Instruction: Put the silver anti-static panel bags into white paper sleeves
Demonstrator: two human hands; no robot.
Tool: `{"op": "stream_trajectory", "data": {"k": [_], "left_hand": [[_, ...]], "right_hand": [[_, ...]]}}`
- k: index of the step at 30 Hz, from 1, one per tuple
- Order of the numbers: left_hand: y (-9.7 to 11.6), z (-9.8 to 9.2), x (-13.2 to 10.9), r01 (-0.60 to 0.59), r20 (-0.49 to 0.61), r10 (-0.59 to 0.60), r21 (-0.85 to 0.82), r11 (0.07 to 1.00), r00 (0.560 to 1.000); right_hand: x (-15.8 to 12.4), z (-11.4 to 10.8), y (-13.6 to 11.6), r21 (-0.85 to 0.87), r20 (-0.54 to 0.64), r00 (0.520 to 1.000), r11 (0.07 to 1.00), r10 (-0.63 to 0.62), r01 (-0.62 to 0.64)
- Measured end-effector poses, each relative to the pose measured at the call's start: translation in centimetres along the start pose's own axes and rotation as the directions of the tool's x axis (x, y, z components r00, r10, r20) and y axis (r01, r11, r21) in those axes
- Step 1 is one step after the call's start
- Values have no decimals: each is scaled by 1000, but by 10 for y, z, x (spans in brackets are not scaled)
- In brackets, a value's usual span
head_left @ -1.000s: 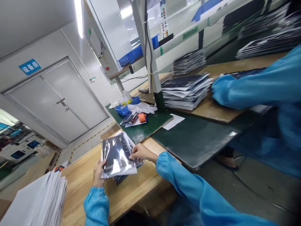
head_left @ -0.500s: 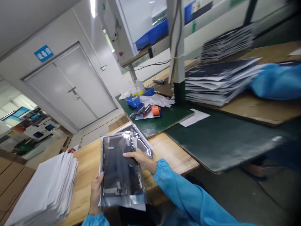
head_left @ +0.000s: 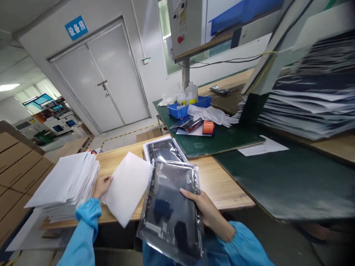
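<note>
My right hand [head_left: 203, 207] grips the right edge of a flat black panel in a clear plastic bag [head_left: 173, 207], thumb on top. The panel is tilted in front of my body, past the table's near edge. With thumb and fingers closed, my left hand [head_left: 102, 184] pinches the left corner of a white foam sheet [head_left: 129, 188]. That sheet slants between the hands, its right side close to the bagged panel. Behind them another bagged black panel [head_left: 166, 149] lies on white sheeting on the wooden table [head_left: 222, 184].
A stack of white sheets [head_left: 63, 177] stands at the left, by brown cartons [head_left: 24, 173]. The green bench [head_left: 285, 184] is on the right, with an orange tape roll [head_left: 208, 127], white gloves [head_left: 212, 113] and a blue tray [head_left: 177, 111]. Tall panel stacks [head_left: 310, 103] rise farther right.
My left hand has let go of the bagged panel and moved left, now holding the white sheet. The bagged panel has shifted right and nearer in my right hand. The view has turned.
</note>
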State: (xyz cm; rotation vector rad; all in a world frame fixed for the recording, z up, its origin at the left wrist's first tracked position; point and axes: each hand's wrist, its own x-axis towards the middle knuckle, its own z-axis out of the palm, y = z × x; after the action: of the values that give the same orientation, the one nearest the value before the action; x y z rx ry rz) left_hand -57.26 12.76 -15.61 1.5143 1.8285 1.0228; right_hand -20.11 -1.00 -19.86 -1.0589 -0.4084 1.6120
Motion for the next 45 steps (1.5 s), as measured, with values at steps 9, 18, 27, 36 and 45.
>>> {"op": "stream_trajectory", "data": {"k": [9,18,27,36,45], "left_hand": [[12,41,-61,-298,217,216,495,816,952],[-6,49,-119,-183,144,120,872,454,982],[-14,36,-126,-80,29,92,783,617,995],[-37,22,-146,-305,-47,457,683,664,888],[-98,-6,-162,-313,-169,586,712,629,792]], "right_hand": [[-41,-12,35,23,-55,993,994,105,-104],[-50,22,51,-59,7,983,981,183,-183],[-44,48,82,-109,42,969,965,244,-238],[-39,66,91,-109,-3,968,962,250,-249],[-13,95,100,-48,-71,986,987,151,-155]]}}
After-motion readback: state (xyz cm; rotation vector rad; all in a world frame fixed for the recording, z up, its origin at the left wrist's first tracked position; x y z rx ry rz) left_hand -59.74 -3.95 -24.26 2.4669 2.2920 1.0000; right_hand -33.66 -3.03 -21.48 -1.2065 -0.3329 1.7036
